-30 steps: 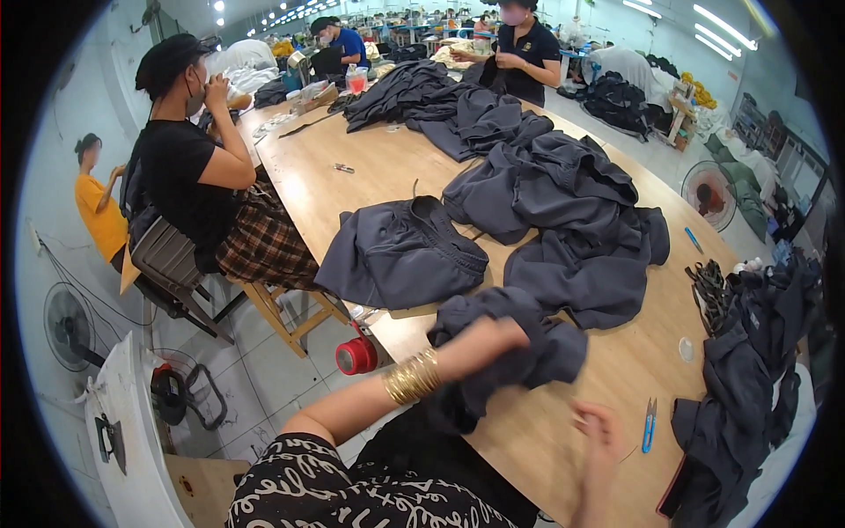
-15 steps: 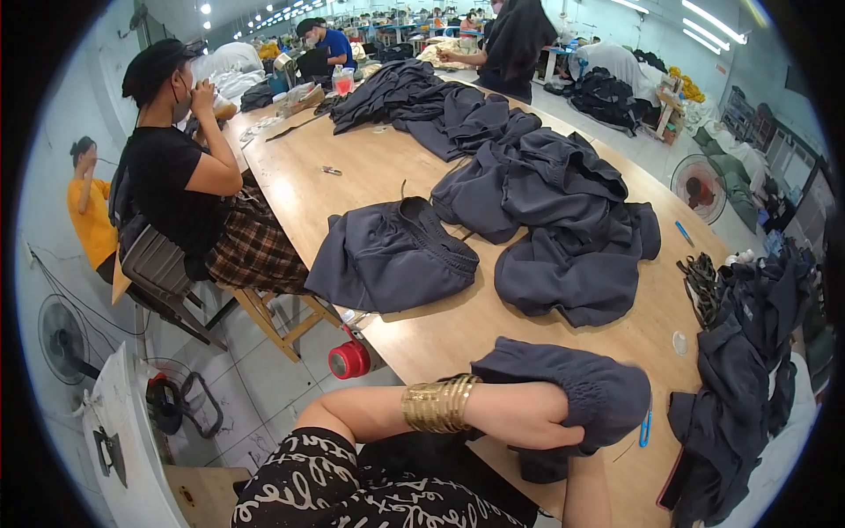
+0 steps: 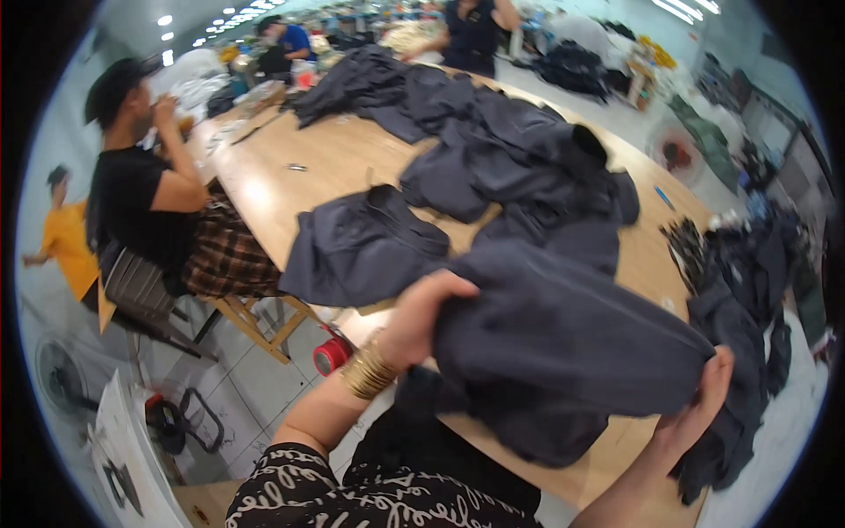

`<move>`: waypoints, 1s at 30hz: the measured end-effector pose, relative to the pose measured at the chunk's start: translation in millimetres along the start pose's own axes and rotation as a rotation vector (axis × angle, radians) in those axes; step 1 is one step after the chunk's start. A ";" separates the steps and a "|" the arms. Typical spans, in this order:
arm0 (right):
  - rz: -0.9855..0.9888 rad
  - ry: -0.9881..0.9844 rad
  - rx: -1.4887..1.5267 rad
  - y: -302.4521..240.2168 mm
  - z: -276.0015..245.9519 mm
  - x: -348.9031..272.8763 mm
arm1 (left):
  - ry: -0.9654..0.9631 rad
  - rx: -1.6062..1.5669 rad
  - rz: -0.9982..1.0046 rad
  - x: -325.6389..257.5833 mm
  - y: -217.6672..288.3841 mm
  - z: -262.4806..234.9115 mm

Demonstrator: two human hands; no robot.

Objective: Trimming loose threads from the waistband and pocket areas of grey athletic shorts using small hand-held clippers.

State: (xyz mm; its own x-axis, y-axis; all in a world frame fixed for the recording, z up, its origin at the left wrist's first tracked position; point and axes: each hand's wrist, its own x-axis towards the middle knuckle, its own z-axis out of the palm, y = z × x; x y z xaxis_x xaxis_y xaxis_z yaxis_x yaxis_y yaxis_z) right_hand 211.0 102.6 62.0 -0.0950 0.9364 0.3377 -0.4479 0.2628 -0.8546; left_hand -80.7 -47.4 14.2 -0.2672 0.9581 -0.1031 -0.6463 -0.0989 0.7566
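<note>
Stretched between my two hands is a pair of dark grey pants, raised over the near part of the table and smeared a little by motion. My left hand, with gold bangles at the wrist, grips its left end; the thumb lies on top and the fingers are hidden by the cloth. At the far right end, my right hand is closed on the edge of the cloth. Just beyond my left hand lies another pair of dark grey pants, its gathered elastic waist turned up.
A long heap of dark grey garments runs down the table. More dark clothing hangs at the right edge. A red-lidded flask is at the left edge. A seated co-worker is at the left; another person stands at the far side.
My hands, close together with the left arm across the bunched pants before, have moved apart. The cloth is now lifted and spread between them. The view has shifted slightly.
</note>
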 end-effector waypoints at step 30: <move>-0.523 -0.509 -0.811 53.1 67.3 -11.2 | -0.711 1.329 0.170 32.6 1.5 63.6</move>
State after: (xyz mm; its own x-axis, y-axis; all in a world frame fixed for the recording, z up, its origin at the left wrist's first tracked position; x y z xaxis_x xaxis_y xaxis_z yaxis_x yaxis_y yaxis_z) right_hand 128.4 90.4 39.4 -0.5035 0.5072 0.6994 0.1617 0.8505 -0.5004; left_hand -44.9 0.8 53.0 0.3711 0.9258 0.0728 0.5545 -0.2838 0.7823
